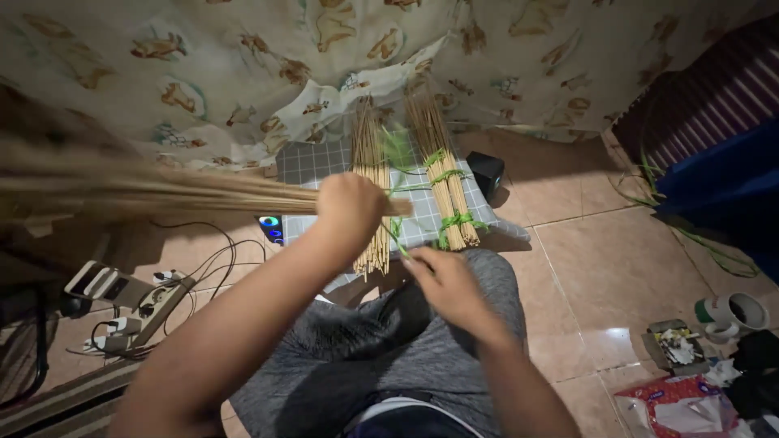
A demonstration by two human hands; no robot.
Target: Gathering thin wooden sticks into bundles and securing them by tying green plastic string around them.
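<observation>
Your left hand (350, 204) grips a long bunch of thin tan sticks (162, 193). Your right hand (445, 280) pinches a thin green strip (397, 235) in its fingers.

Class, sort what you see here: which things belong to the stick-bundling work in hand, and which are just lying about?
In use:
left hand gripping a sheaf of sticks
right hand at a green strip
loose stick bundle
tied stick bundle
checked mat

Lying about:
power strip
small black box
tape roll
red packet
</observation>
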